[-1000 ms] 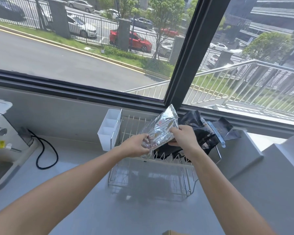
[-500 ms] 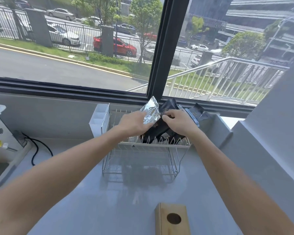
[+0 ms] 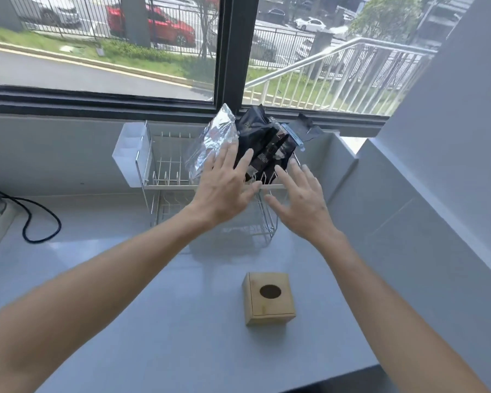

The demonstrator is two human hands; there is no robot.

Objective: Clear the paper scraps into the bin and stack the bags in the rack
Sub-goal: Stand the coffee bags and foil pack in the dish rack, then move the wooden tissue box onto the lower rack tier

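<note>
Open hands (image 3: 262,194), bags (image 3: 255,143) racked, labels unreadable

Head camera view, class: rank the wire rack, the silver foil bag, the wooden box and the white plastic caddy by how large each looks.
1. wire rack, clearly largest.
2. silver foil bag, partly hidden by the left hand.
3-4. wooden box and white plastic caddy: look alike; the box sits nearer the camera, so unranked.

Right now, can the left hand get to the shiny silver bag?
Probably yes. The left hand is open just in front of the silver bag standing in the rack, with nothing between them.
</note>
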